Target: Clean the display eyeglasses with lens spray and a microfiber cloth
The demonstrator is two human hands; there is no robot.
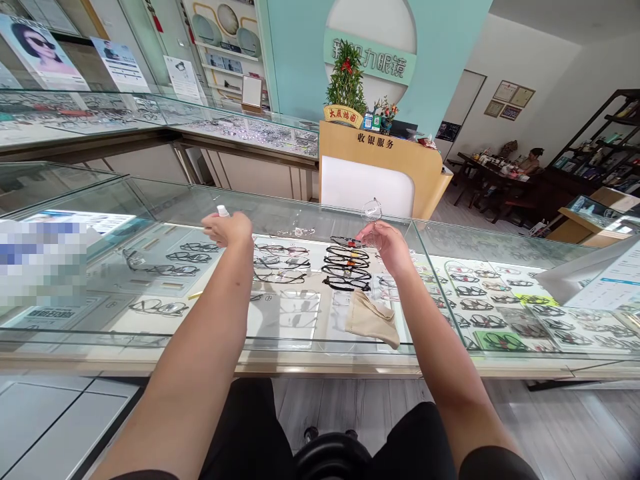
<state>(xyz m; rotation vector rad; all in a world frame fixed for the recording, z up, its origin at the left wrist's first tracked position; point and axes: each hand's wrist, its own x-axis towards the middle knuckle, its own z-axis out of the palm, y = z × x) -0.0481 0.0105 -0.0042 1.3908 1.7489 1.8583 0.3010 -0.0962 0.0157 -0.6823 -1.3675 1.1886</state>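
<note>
My left hand point(229, 229) is closed around a small spray bottle point(223, 211); only its white top shows above my fingers. Over the glass counter to the right, my right hand point(389, 247) pinches a pair of round, thin-rimmed eyeglasses point(371, 211), tilted so that one lens stands up above the fingers. A beige cleaning cloth point(371, 319) lies crumpled on the glass, nearer to me than my right hand. Just left of that hand, several dark-framed glasses point(347, 267) are lined up in a column.
The glass display counter point(280, 363) spans the view, with rows of frames point(477, 305) inside. A white printed stand point(600, 273) is at the right, a blurred-out panel point(43, 263) at the left. Beyond stand a cashier desk point(425, 167) and, far right, a seated person point(533, 160).
</note>
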